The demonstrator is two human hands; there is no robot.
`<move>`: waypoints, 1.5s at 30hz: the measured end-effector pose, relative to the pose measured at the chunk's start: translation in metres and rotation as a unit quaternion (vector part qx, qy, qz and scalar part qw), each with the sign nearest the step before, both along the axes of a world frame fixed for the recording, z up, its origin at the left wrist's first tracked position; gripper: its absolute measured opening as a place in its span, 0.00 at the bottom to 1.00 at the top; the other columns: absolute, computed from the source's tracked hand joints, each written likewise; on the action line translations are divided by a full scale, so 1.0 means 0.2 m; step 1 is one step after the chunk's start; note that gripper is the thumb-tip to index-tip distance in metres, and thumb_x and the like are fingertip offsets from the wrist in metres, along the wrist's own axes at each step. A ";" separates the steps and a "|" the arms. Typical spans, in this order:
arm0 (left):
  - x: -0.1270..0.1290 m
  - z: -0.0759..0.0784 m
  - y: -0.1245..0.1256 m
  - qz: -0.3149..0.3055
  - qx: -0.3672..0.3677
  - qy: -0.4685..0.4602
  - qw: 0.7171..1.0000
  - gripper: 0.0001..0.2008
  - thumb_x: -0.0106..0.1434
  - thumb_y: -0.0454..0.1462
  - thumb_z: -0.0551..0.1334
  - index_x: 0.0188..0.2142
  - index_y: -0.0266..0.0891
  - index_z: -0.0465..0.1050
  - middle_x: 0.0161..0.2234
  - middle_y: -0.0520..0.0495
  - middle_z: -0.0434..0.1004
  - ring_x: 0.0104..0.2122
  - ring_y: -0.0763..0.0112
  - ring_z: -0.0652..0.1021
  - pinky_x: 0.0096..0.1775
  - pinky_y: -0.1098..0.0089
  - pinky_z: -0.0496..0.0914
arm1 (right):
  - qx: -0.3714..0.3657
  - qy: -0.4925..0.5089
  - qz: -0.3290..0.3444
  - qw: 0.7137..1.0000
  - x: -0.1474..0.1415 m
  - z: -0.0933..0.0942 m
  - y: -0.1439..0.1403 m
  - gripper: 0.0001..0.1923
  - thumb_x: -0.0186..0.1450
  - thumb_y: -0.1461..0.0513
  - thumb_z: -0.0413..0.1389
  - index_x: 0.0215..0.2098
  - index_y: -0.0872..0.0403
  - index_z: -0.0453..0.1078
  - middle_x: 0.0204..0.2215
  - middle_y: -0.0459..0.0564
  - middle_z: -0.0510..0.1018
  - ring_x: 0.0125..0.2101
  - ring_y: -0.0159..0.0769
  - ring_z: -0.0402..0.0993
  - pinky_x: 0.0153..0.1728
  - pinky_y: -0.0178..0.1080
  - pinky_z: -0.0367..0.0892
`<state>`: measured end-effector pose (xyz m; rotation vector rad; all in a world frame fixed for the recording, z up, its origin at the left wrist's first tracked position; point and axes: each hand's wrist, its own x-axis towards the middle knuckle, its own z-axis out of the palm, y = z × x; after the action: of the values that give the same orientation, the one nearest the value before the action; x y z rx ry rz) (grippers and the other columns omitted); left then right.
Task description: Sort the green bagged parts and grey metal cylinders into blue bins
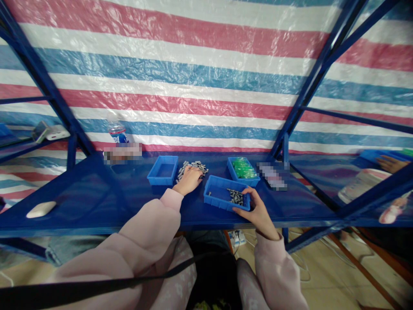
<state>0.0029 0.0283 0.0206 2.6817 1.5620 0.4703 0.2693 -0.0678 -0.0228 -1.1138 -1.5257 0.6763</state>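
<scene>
A heap of small grey parts [194, 165], too small to make out exactly, lies on the blue table. My left hand [189, 179] rests on the near side of this heap, its fingers reaching over the pieces; their tips are partly hidden. With thumb and fingers apart on either side, my right hand [258, 210] grips the right end of a blue plastic bin [219, 201]. Inside that bin, dark metal screws [237, 197] are gathered at the right, and one small piece lies at the left. The bin sits slightly turned near the front of the table.
Left of the heap stands another blue bin [164, 170]. A third bin [230, 171] holds green plastic-wrapped items [243, 168]. A bottle [116, 131] stands at the back left, a white mouse-shaped object [41, 209] at far left. Blue frame posts [303, 86] flank the table. Another person's hand [392, 163] shows at right.
</scene>
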 end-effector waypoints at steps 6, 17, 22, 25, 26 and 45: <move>0.00 -0.02 0.01 0.011 0.013 0.013 1.000 0.05 0.62 0.33 0.61 0.35 0.38 0.76 0.41 0.41 0.79 0.48 0.56 0.74 0.52 0.55 0.59 | 0.004 -0.001 0.000 1.000 0.00 0.00 0.00 0.28 0.46 0.53 0.70 0.40 0.48 0.65 0.40 0.48 0.71 0.44 0.45 0.69 0.44 0.43 0.67; -0.01 -0.04 0.02 0.011 0.022 0.008 1.000 0.05 0.63 0.34 0.60 0.33 0.39 0.75 0.39 0.43 0.79 0.46 0.58 0.75 0.51 0.56 0.58 | 0.005 -0.006 -0.002 1.000 0.01 -0.01 0.00 0.28 0.46 0.53 0.70 0.40 0.48 0.65 0.40 0.48 0.71 0.44 0.46 0.69 0.44 0.44 0.67; 0.00 -0.02 0.01 0.002 0.004 -0.002 1.000 0.04 0.63 0.33 0.60 0.34 0.38 0.75 0.40 0.43 0.79 0.46 0.58 0.75 0.52 0.56 0.57 | 0.003 -0.007 0.001 1.000 0.00 -0.01 0.00 0.27 0.47 0.54 0.70 0.40 0.48 0.65 0.40 0.49 0.70 0.46 0.47 0.68 0.44 0.44 0.67; 0.00 -0.02 0.01 0.007 0.007 0.002 1.000 0.05 0.63 0.34 0.60 0.34 0.38 0.76 0.40 0.42 0.79 0.46 0.58 0.75 0.52 0.55 0.57 | 0.000 -0.009 0.002 1.000 0.00 0.00 0.00 0.27 0.48 0.54 0.70 0.40 0.48 0.64 0.41 0.49 0.70 0.46 0.47 0.68 0.44 0.44 0.67; 0.00 -0.02 0.01 0.010 0.010 0.005 1.000 0.05 0.63 0.34 0.60 0.34 0.38 0.76 0.40 0.42 0.79 0.46 0.57 0.75 0.52 0.55 0.57 | 0.000 -0.010 0.002 1.000 0.00 0.00 0.00 0.27 0.47 0.54 0.70 0.40 0.48 0.64 0.41 0.49 0.70 0.46 0.46 0.68 0.44 0.44 0.67; -0.01 -0.07 0.04 -0.012 -0.016 -0.075 0.997 0.03 0.60 0.33 0.64 0.33 0.41 0.77 0.36 0.47 0.81 0.42 0.59 0.76 0.53 0.56 0.55 | 0.001 -0.001 -0.001 1.000 0.00 0.01 -0.01 0.28 0.46 0.52 0.70 0.40 0.48 0.65 0.39 0.48 0.70 0.45 0.46 0.68 0.43 0.44 0.68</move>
<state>0.0018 0.0356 0.0070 2.5716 1.4826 0.6250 0.2685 -0.0690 -0.0207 -1.1137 -1.5261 0.6727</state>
